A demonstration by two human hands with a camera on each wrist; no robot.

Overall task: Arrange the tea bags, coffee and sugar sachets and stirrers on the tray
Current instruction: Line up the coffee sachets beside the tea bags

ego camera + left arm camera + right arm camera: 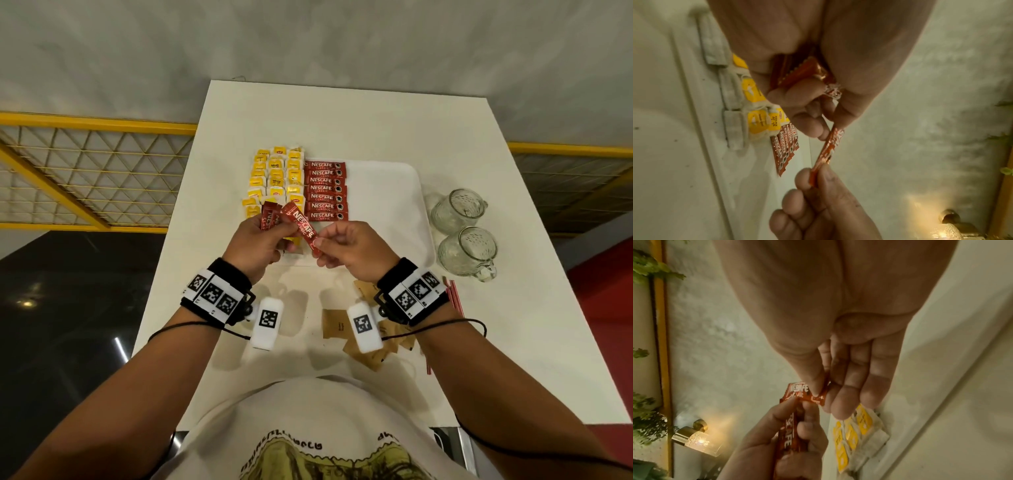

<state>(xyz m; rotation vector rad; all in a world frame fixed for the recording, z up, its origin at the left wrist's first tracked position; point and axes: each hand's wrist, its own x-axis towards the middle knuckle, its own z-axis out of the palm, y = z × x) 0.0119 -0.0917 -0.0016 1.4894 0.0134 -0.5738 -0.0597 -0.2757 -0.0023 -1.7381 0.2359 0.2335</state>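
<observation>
On the white tray (pixel 387 192) lie rows of yellow tea bags (pixel 274 178) at the left and a column of red coffee sachets (pixel 325 190) beside them. My left hand (pixel 253 246) grips a small bunch of red coffee sachets (pixel 270 217) above the tray's near edge. One sachet (pixel 303 228) sticks out of the bunch, and my right hand (pixel 346 246) pinches its lower end between thumb and forefinger (pixel 813 178). In the right wrist view that pinched sachet (pixel 807 394) shows under my thumb. Brown sugar sachets (pixel 337 325) and red stirrers (pixel 455 298) lie on the table near me.
Two clear glass mugs (pixel 459 209) (pixel 471 255) lie on their sides right of the tray. The white table (pixel 342 120) ends at a wall behind. A yellow mesh railing (pixel 85 164) runs at the left, and a lit lamp (pixel 698 441) glows in the wrist views.
</observation>
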